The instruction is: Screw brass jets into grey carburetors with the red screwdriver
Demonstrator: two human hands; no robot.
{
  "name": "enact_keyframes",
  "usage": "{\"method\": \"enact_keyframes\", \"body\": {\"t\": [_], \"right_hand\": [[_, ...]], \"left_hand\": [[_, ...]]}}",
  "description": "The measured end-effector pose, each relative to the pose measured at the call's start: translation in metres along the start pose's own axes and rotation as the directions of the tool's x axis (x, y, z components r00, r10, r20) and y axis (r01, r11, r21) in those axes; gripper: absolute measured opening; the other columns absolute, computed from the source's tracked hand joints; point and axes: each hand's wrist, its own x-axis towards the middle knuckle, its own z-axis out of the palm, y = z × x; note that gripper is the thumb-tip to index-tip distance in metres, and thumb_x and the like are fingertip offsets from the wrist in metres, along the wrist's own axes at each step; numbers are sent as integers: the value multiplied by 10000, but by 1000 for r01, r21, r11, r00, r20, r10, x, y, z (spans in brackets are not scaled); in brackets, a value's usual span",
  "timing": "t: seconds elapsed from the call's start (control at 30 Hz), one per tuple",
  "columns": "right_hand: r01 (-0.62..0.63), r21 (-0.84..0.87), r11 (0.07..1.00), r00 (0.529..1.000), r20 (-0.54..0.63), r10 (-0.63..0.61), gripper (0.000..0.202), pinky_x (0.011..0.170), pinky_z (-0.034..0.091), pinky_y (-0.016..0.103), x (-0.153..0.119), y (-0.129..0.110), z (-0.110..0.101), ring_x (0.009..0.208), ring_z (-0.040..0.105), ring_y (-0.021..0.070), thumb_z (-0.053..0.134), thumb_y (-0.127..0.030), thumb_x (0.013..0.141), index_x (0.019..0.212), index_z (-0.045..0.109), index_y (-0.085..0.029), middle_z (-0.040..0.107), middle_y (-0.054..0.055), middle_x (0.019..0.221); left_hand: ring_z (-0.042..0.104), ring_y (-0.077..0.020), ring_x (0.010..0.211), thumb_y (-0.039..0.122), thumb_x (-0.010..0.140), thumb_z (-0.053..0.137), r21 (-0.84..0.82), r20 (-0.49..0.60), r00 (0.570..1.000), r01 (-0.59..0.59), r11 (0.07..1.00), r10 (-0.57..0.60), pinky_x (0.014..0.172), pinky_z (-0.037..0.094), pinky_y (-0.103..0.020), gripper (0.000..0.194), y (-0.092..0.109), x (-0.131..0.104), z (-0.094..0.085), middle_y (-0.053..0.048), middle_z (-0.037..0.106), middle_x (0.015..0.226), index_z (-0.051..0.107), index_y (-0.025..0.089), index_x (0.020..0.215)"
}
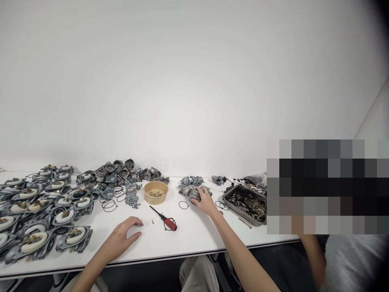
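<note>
So the grey metal part (194,194) is right under my right hand (204,200), toward the far side of the worktop (170,247), a bit right of the middle. The fingers curl over it and hide a good chunk, so I can't tell if they're gripping it or just resting there. Can't read its long axis or which way it points either; only a rounded bit shows, and it blends into the similar grey parts (186,189) beside it. My left hand (126,234) is near the front edge, thumb and fingers wide apart, nothing visible in it.

Between the hands there's a screwdriver (165,220), tip toward far left, red handle toward near right. A black ring sits at the handle; around or under, no idea. Tan bowl (156,200) farther back, with dark bits too small to identify. Off right, the metal tray (241,213) gets cut off by a pixelated block. The white-ringed parts (75,235) run out past the left edge.
</note>
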Motion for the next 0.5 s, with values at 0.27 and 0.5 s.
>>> {"method": "enact_keyframes", "body": {"t": [0.27, 0.5], "right_hand": [[-103, -80, 991, 995, -25, 102, 704, 904, 465, 334, 10, -10, 6, 1105, 613, 282, 622, -491, 889, 1510, 422, -226, 453, 158, 1420], [-82, -186, 979, 997, -24, 79, 734, 853, 466, 332, 4, -9, 0, 1106, 628, 268, 555, -598, 902, 1550, 344, -324, 421, 126, 1498]], "left_hand": [[638, -262, 1169, 382, 920, 580, 36, -31, 999, -9, 999, 10, 1037, 505, -393, 221, -2, -2, 2, -27, 690, 1220, 662, 302, 1109], [645, -261, 1160, 378, 923, 583, 34, -41, 999, -33, 999, 34, 1025, 511, -378, 220, -7, -1, 4, -37, 694, 1217, 656, 292, 1112]]}}
